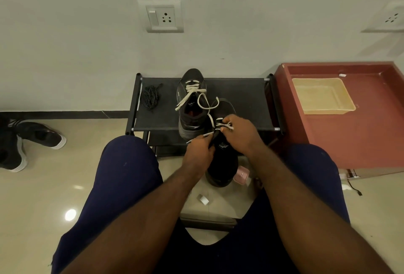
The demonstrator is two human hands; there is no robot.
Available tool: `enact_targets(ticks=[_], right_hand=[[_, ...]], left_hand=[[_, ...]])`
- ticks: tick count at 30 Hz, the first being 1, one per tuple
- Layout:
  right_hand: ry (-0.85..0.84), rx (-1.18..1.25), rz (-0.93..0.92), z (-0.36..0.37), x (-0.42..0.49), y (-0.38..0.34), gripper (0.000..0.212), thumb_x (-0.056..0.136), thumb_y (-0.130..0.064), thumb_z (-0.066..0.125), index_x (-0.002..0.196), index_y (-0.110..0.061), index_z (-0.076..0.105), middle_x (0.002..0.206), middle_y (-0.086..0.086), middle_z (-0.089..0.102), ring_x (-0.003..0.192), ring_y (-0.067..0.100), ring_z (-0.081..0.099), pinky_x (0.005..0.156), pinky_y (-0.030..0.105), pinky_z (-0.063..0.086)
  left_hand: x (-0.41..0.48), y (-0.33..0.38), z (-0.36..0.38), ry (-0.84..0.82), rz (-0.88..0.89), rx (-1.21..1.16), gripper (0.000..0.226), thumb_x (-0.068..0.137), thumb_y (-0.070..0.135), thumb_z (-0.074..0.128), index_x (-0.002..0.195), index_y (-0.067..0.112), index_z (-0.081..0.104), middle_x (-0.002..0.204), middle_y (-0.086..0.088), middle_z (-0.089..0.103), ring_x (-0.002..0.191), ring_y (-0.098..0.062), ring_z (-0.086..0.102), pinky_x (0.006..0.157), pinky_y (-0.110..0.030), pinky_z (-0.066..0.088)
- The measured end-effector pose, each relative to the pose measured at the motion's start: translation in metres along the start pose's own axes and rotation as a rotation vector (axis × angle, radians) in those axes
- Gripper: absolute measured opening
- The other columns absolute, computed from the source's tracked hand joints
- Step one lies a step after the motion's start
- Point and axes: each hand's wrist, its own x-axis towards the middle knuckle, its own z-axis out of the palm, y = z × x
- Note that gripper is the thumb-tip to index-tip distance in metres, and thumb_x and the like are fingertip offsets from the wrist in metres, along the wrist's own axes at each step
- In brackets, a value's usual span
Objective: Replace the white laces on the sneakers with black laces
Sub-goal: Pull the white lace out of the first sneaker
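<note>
White laces (195, 87) — flat, loose — on 2 dk sneakers (190, 76)

I find the near sneaker (223, 162) matt dark cloth, the white laces (193, 87) flat woven cloth, the rack shelf (240, 103) matt black fabric, the floor tiles (54, 186) glossy and smooth.

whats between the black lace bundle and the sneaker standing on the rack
Nothing lies there. In the head view, only bare dark fabric of the shoe rack shows between the black laces and the sneaker.
</note>
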Motion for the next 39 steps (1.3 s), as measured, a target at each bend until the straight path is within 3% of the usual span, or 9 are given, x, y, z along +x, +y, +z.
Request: enact_targets(ticks=[7,13,16,19,22,29,32,35,39], right_hand=[[0.014,-0.11,0.036,0.007,0.001,-0.005,0.018,0.097,-0.019,0.059,0.097,-0.01,0.074,0.103,0.011,0.071,0.097,0.027,0.064,0.088,0.04,0.052],[0.108,1.081,0.176,-0.012,0.0,-0.019,0.02,0.105,-0.018,0.048,0.091,-0.008,0.058,0.094,0.007,0.071,0.094,0.024,0.067,0.082,0.035,0.053],[0.087,1.482,0.198,-0.02,0.0,-0.021,0.027,0.106,-0.015,0.042,0.079,-0.012,0.047,0.064,0.004,0.057,0.061,0.021,0.056,0.065,0.038,0.046],[0.239,0.882,0.201,-0.011,0.004,-0.008,0.021,0.101,-0.021,0.053,0.082,-0.015,0.047,0.067,0.001,0.051,0.059,0.015,0.047,0.061,0.034,0.043],[0.097,0.222,0.074,0.003,0.003,0.005,0.017,0.096,-0.026,0.063,0.109,-0.017,0.058,0.098,0.002,0.065,0.09,0.019,0.061,0.082,0.035,0.051],[-0.081,-0.288,0.029,0.01,0.004,-0.004,0.016,0.095,-0.018,0.057,0.104,-0.016,0.07,0.102,0.009,0.071,0.096,0.029,0.066,0.087,0.042,0.055],[0.044,-0.221,0.047,0.013,0.004,-0.001,0.017,0.097,-0.017,0.052,0.107,-0.011,0.064,0.104,0.012,0.07,0.098,0.032,0.065,0.085,0.042,0.054],[0.374,0.348,0.247,0.003,0.01,0.006,0.017,0.101,-0.015,0.047,0.104,-0.007,0.061,0.1,0.013,0.068,0.095,0.03,0.063,0.084,0.041,0.05],[0.596,0.862,0.289,-0.039,0.012,0.009,0.014,0.104,-0.016,0.043,0.103,-0.009,0.055,0.072,0.002,0.056,0.057,0.012,0.053,0.047,0.023,0.044]], left_hand=[[0.0,0.0,0.001,0.004,0.011,-0.015,0.037,0.093,0.013,0.055,0.129,0.018,0.063,0.105,-0.008,0.063,0.095,-0.024,0.06,0.074,-0.023,0.037],[0.003,-0.004,0.001,0.009,0.007,-0.028,0.038,0.093,0.016,0.055,0.13,0.017,0.062,0.107,-0.009,0.064,0.096,-0.026,0.062,0.078,-0.029,0.047],[0.003,-0.003,0.002,0.004,0.017,0.01,0.039,0.093,0.018,0.055,0.132,0.02,0.061,0.102,-0.009,0.062,0.092,-0.027,0.061,0.072,-0.027,0.041],[0.002,-0.001,0.003,-0.007,0.013,0.024,0.041,0.095,0.019,0.054,0.135,0.021,0.059,0.102,-0.01,0.061,0.092,-0.026,0.06,0.074,-0.03,0.044],[0.002,-0.001,0.003,-0.012,0.013,0.035,0.041,0.094,0.018,0.054,0.135,0.021,0.059,0.101,-0.011,0.061,0.091,-0.028,0.06,0.076,-0.035,0.047],[0.0,-0.002,0.005,-0.035,-0.006,0.046,0.04,0.095,0.014,0.054,0.134,0.021,0.058,0.102,-0.007,0.057,0.089,-0.021,0.056,0.071,-0.027,0.039],[0.0,-0.002,0.006,-0.027,0.004,0.04,0.037,0.094,0.016,0.054,0.131,0.017,0.061,0.101,-0.009,0.059,0.09,-0.025,0.059,0.071,-0.028,0.041],[0.003,-0.007,0.005,-0.008,0.004,0.038,0.036,0.094,0.018,0.055,0.129,0.013,0.062,0.103,-0.012,0.063,0.093,-0.028,0.062,0.078,-0.035,0.05],[0.003,-0.01,0.005,-0.005,-0.025,0.016,0.038,0.095,0.018,0.054,0.133,0.014,0.06,0.11,-0.011,0.064,0.099,-0.026,0.062,0.087,-0.037,0.052]])
